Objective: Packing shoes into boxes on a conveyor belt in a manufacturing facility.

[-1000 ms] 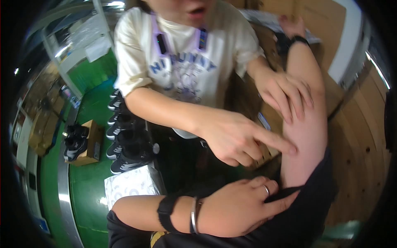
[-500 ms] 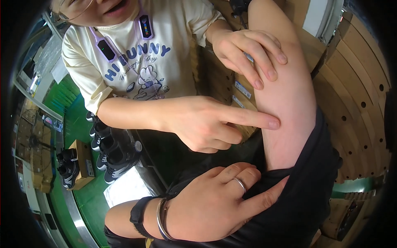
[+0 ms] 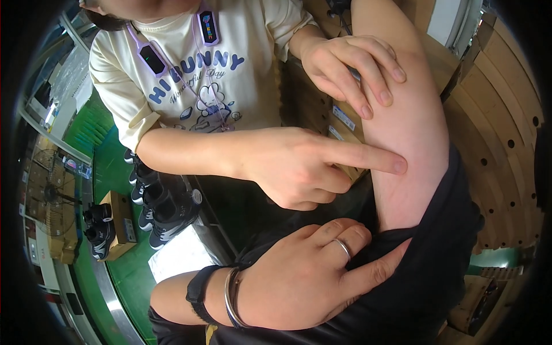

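A: What is the left hand (image 3: 299, 282) doing?
B: It lies at six o'clock, fingers (image 3: 339, 233) curled closed on the black sleeve (image 3: 425, 270), pushing it up the wearer's own right arm. A ring sits on one finger, and a black wristband (image 3: 198, 293) with a metal bangle (image 3: 230, 299) circles the wrist.

A: And the right hand?
B: It is out of view; only the bare right arm (image 3: 408, 132) shows, rising toward one o'clock.

A: Who else touches it?
B: A co-worker in a cream printed T-shirt (image 3: 213, 75) at eleven o'clock presses an index fingertip (image 3: 397, 165) onto the arm's skin just above the sleeve edge, and rests the other hand (image 3: 351, 66) on the arm higher up.

A: Anything around them?
B: Black sneakers (image 3: 152, 198) stand on the green floor (image 3: 106, 167) at nine o'clock, and brown cardboard boxes (image 3: 322, 109) sit behind the arm.
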`<state>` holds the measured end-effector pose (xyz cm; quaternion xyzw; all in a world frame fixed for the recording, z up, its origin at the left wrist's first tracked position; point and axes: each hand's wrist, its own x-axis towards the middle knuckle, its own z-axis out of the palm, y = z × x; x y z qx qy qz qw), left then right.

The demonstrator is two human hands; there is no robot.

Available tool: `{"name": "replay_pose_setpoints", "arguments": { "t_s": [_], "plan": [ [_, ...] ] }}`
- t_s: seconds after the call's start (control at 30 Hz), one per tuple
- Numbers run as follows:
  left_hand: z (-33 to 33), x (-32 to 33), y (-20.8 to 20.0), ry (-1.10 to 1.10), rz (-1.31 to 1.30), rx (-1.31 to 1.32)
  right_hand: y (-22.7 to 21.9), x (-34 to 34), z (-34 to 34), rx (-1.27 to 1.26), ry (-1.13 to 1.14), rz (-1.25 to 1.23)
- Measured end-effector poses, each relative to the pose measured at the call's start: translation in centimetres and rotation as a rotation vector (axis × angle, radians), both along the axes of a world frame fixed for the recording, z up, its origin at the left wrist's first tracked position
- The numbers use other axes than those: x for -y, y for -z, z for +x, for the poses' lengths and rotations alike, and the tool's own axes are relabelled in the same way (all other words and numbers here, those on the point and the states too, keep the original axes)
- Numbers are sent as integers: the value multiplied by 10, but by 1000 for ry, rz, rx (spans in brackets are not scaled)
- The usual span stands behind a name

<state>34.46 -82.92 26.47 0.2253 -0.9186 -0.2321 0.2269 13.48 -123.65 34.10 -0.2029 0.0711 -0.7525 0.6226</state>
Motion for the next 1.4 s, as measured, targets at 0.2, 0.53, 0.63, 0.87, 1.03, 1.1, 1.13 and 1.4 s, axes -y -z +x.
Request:
{"name": "replay_pose_setpoints", "arguments": {
  "t_s": [0.2, 0.53, 0.63, 0.87, 1.03, 1.1, 1.13, 1.4],
  "plan": [
    [2, 0, 6, 7, 13, -19, -4, 5, 10, -2, -20, -26],
    [1, 10, 23, -5, 27, -42, 6, 41, 16, 1, -72, -76],
    [-2, 18, 27, -21, 48, -34, 24, 71, 14, 1, -105, -98],
    [-1, 35, 38, -24, 97, -28, 40, 85, 23, -10, -125, -73],
    [0, 28, 26, -8, 68, -25, 22, 85, 12, 15, -181, -8],
    [1, 24, 20, -2, 79, -20, 13, 86, 10, 26, -206, 14],
    [1, 24, 18, 0, 75, -21, 9, 87, 9, 31, -218, 23],
    [2, 29, 16, 14, 94, -16, 7, 93, 14, 41, -173, 31]
  ]
}}
